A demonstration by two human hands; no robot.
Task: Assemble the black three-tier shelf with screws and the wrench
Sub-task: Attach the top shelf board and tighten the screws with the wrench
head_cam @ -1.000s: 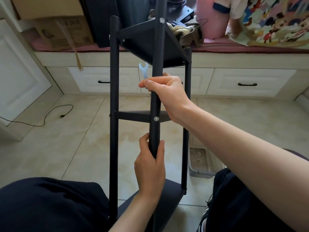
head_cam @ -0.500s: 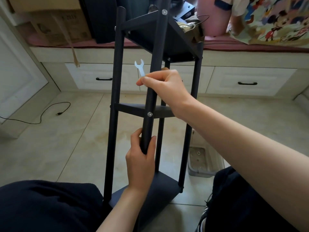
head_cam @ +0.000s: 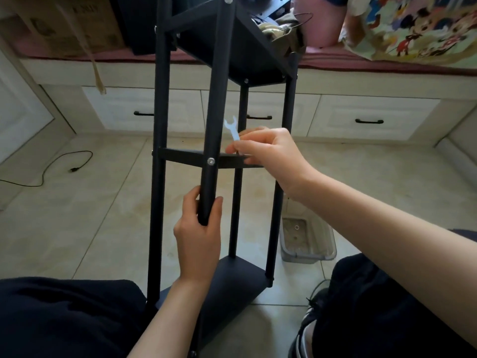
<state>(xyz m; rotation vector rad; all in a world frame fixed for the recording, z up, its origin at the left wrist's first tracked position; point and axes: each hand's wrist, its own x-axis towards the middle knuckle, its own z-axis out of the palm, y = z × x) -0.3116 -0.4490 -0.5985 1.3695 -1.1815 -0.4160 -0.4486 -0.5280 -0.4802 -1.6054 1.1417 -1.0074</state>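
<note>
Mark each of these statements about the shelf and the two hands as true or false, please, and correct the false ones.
1. The right hand pinches the small wrench. True.
2. The left hand rests flat on the floor. False: it grips the near black pole of the shelf, below the middle tier.
3. The wrench is fitted on the screw at the middle tier. False: it is held apart from that screw, up and to the right of it.
4. A clear plastic tray stands on the tiled floor to the right of the shelf. True.
5. The shelf has only two tiers mounted. False: three tiers show between the poles.
</note>
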